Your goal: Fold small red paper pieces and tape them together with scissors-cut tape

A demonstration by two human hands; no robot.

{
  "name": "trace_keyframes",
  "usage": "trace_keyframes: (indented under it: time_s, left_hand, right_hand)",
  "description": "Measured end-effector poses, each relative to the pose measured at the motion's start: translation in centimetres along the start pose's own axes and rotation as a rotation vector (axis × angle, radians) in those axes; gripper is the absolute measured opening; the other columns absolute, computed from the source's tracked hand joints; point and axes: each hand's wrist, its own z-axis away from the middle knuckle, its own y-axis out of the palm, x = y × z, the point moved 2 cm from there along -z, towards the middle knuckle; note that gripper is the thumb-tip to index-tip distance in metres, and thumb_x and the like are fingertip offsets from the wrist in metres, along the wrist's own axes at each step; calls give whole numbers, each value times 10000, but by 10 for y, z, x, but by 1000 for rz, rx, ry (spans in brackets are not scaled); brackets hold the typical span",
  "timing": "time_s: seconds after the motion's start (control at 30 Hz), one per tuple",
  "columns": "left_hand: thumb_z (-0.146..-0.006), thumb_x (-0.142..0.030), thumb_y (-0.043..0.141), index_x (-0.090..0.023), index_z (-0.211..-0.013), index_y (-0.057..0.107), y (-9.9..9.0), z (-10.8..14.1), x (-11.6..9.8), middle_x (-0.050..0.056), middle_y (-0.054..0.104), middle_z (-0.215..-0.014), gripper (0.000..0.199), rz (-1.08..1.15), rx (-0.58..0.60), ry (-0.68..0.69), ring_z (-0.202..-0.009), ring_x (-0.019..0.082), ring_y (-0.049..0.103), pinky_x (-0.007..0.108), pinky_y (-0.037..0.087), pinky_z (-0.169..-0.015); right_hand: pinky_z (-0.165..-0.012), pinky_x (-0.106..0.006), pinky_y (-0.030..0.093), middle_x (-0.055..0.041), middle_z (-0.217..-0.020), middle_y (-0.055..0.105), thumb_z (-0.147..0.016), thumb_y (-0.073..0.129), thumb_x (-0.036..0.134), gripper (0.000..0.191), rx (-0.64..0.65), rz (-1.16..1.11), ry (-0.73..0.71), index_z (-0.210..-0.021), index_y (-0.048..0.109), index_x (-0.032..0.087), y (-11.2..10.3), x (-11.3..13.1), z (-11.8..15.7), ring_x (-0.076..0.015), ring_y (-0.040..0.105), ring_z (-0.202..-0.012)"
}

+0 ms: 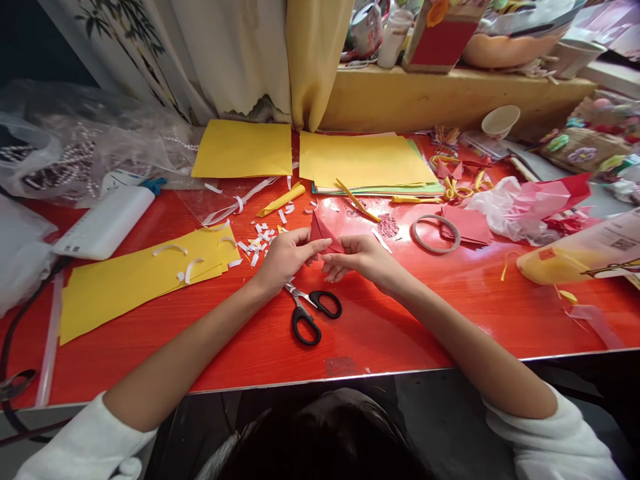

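Head: folded red paper (324, 233); point upward, away.

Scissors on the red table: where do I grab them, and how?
I'd pick up the scissors by the black loops, coming from your side of the table. The open loops point mostly toward you, easy for fingers; the blades point away, partly hidden by the left hand, so keep off them.

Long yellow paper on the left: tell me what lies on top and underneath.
Curled white strips lie on the long yellow paper. Under it, edges of more yellow sheets show; anything else between them and the red table is hidden.
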Motion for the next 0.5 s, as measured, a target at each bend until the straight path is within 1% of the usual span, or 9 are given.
trace_keyframes:
  time_s: [0.17,0.3,0.43,0.5]
  left_hand:
    - [-764,-444,629,-157,-587,515,-3,0,2,-21,499,-546,356,-30,-37,32,-519,83,447,238,342,-523]
    - [-751,-422,656,-159,-575,498,-7,-3,1,-28,488,-539,354,27,-74,42,-508,78,434,241,343,-522]
    - [-748,-425,659,-157,-577,497,-6,-2,-2,-32,485,-534,356,25,-70,30,-506,75,432,238,339,-511]
    - [-748,-440,652,-159,-562,472,-4,-1,-3,-32,486,-522,382,-3,-59,9,-497,74,428,236,330,-499]
  right_hand:
    - [-567,-239,557,-46,-685,701,-676,758,357,275,40,-8,0,-774,661,119,1,0,1,-126,667,-566]
    - [-583,-248,554,-50,-682,699,-680,751,343,237,26,-27,-13,-727,663,128,2,1,3,-139,675,-590]
    - [-596,-251,555,-44,-735,707,-664,766,342,265,-14,-25,-10,-794,667,134,1,2,2,-136,677,-603]
    - [-590,-248,554,-41,-727,704,-670,761,361,276,-22,-13,-23,-791,665,131,2,4,3,-132,673,-597]
